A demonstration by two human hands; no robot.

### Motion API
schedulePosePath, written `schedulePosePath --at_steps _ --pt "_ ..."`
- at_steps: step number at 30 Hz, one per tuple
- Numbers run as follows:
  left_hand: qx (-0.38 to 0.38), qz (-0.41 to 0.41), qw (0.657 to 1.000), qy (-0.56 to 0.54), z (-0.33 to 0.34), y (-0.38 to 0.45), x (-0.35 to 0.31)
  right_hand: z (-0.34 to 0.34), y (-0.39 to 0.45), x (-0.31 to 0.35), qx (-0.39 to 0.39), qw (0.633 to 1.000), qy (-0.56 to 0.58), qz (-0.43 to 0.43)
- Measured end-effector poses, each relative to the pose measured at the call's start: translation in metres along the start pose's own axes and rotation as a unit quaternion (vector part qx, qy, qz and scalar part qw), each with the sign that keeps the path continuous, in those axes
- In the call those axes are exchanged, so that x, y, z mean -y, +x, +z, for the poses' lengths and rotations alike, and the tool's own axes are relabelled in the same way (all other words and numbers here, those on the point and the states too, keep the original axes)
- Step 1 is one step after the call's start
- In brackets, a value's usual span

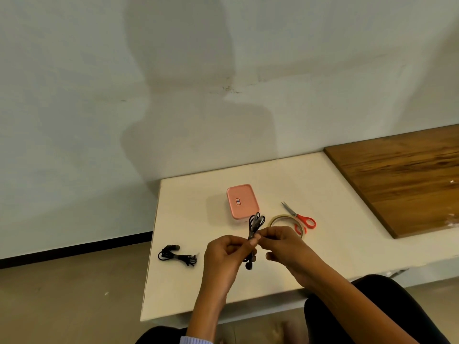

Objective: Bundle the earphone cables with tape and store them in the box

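Note:
Both hands hold one folded black earphone cable (pixel 255 223) above the white table (pixel 347 244). My left hand (pixel 223 256) pinches its middle, with the loops sticking up and an earbud hanging below. My right hand (pixel 285 247) grips the same spot from the right. A second black earphone cable (pixel 177 255), bundled, lies on the table to the left. The pink box (pixel 242 201) stands with its lid on, behind the hands. A roll of clear tape (pixel 285 220) lies just right of the held cable, partly hidden by my right hand.
Red-handled scissors (pixel 301 217) lie beside the tape roll, blades pointing away. A dark wooden board (pixel 402 180) covers the table's far right. The table's left edge drops to a beige floor (pixel 62 294). A pale wall stands behind.

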State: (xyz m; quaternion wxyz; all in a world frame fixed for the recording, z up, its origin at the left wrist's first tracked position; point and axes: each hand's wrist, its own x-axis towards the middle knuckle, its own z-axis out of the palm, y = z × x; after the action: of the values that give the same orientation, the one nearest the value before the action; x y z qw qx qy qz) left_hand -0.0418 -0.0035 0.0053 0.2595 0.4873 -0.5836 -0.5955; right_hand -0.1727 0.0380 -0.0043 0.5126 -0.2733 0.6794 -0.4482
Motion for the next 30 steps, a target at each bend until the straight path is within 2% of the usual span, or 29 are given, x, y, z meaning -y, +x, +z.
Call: schedulePosePath --at_steps 4,8,11,13,16,18,23,26,30 --pt "0.008 -0.072 0.993 -0.088 -0.006 0.003 -0.002 -0.015 -0.002 0.009 0.076 0.996 0.023 -0.026" --pt "0.082 -0.166 0.952 -0.245 -0.009 0.004 -0.008 -0.024 -0.002 0.013 0.129 0.989 0.064 -0.025" --pt "0.110 -0.193 0.933 -0.281 -0.009 0.004 -0.010 -0.021 -0.003 0.013 0.166 0.977 0.130 0.011" --pt "0.126 -0.184 0.941 -0.254 -0.010 0.003 -0.009 -0.022 -0.004 0.013 0.170 0.973 0.153 0.026" --pt "0.119 -0.114 0.981 -0.102 -0.008 0.004 -0.003 -0.021 -0.004 0.011 0.130 0.982 0.130 0.038" --pt "0.093 -0.070 0.993 -0.024 -0.004 0.004 -0.001 -0.019 -0.004 0.009 0.088 0.991 0.092 0.033" --pt "0.035 -0.004 0.999 0.029 0.004 0.003 0.000 -0.012 -0.005 0.006 0.036 0.997 0.065 0.015" --pt "0.029 -0.022 0.999 0.008 0.005 0.005 -0.001 -0.012 -0.005 0.008 0.035 0.996 0.075 0.021" --pt "0.096 -0.076 0.985 -0.125 -0.002 0.006 -0.007 -0.016 -0.005 0.013 0.097 0.980 0.170 0.046"
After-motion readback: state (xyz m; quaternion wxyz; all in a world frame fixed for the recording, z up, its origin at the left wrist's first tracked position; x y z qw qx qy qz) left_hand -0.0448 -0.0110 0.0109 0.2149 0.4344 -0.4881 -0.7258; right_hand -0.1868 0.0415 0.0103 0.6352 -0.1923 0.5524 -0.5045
